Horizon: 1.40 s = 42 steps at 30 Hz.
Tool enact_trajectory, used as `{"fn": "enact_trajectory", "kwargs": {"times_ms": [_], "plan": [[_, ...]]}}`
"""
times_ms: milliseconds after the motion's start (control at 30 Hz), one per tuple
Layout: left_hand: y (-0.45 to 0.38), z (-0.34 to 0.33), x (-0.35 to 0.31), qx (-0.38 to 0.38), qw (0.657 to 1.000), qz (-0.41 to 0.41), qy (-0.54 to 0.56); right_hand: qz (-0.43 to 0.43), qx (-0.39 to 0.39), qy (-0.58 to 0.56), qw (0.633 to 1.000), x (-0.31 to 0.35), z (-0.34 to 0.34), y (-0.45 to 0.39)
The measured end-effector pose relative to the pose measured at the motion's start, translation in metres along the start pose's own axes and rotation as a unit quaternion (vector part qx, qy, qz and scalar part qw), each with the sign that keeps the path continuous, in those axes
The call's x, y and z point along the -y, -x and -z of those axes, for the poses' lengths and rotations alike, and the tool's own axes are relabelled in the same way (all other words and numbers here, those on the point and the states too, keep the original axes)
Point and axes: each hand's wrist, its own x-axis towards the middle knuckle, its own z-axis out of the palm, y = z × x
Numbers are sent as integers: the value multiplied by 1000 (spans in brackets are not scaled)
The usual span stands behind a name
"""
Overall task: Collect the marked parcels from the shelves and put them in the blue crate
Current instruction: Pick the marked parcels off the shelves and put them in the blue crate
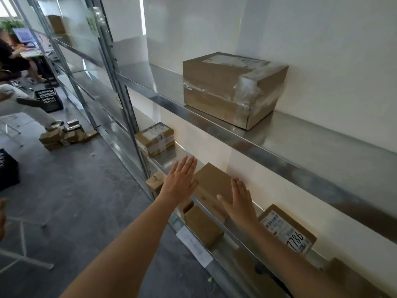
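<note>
The metal shelving (236,134) runs from the upper left down to the lower right of the frame and carries most of what counts; the large taped carton (232,89) sits on the upper tier in the upper centre, untouched; below it, on the middle tier, a plain brown parcel (212,186) lies in the lower centre, with the left hand (180,181) flat against its left side and the right hand (241,201) flat at its right side, both with fingers stretched out and apart, neither closed on anything, so I judge the lift is only being set up and nothing is yet carried; whether this parcel bears a mark cannot be told, as its visible face is blank; a labelled parcel with "7786" written on it (287,230) rests on the same tier toward the lower right, near the right forearm; two stacked labelled boxes (155,138) stand further back at the centre left; a smaller brown box (203,226) lies on the tier beneath, lower centre; a dark crate (49,100) stands on the floor at the far left and another (7,168) at the left edge, well apart from the hands, their colour hard to judge; most of the collecting looks still to be done.
</note>
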Motion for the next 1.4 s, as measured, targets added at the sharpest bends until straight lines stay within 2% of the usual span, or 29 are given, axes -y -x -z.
{"fn": "enact_trajectory", "kwargs": {"times_ms": [100,200,267,333,467,567,667,800,967,1133,1267,1400], "plan": [[-30,-26,24,35,997,5,72,-26,-7,11,1000,3,-27,-6],[-49,-53,42,99,977,36,187,-61,-58,0,996,4,-53,-3],[-56,-71,52,159,941,64,292,-106,-112,-46,987,7,-64,2],[-62,-86,60,210,888,83,401,-163,-160,-121,966,15,-72,7],[-74,-101,67,267,803,88,525,-262,-176,-354,880,33,-81,8],[-83,-99,61,278,745,119,595,-320,-235,-346,850,45,-84,3],[-93,-90,57,266,714,150,629,-352,-277,-342,826,54,-77,-4],[-106,-69,64,251,652,162,697,-364,-345,-377,779,62,-56,-9],[-112,-61,67,258,665,124,689,-342,-382,-483,710,72,-41,-10],[-110,-62,67,261,673,126,680,-354,-377,-484,706,74,-37,-10],[-111,-67,68,278,651,137,693,-368,-342,-462,731,71,-45,-7],[-117,-70,69,260,694,135,658,-367,-289,-469,749,73,-45,-11]]}}
